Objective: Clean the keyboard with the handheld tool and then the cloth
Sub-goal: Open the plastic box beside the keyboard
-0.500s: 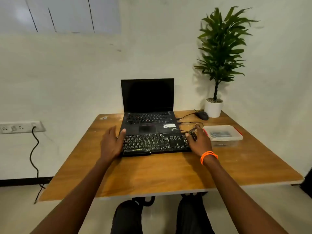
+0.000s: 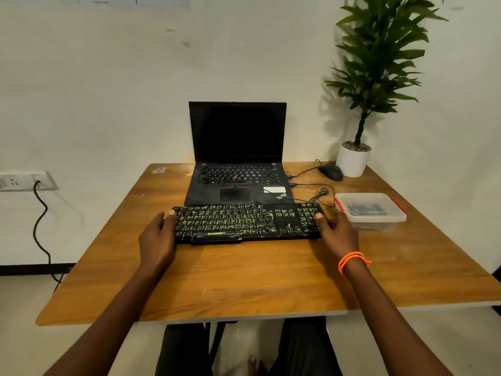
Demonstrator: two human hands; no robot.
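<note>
Black keyboard (image 2: 246,222) lies flat on the wooden table (image 2: 244,280) in front of the laptop (image 2: 237,158), gripped at its ends by left hand (image 2: 157,237) and right hand (image 2: 337,234).

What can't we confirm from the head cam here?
- Contents of the lidded plastic container: blurred by the translucent lid.
- Cleaning cloth: not identifiable.
- Right hand grip on the keyboard: fingers hidden past its end.
- Key legends: too small.
</note>
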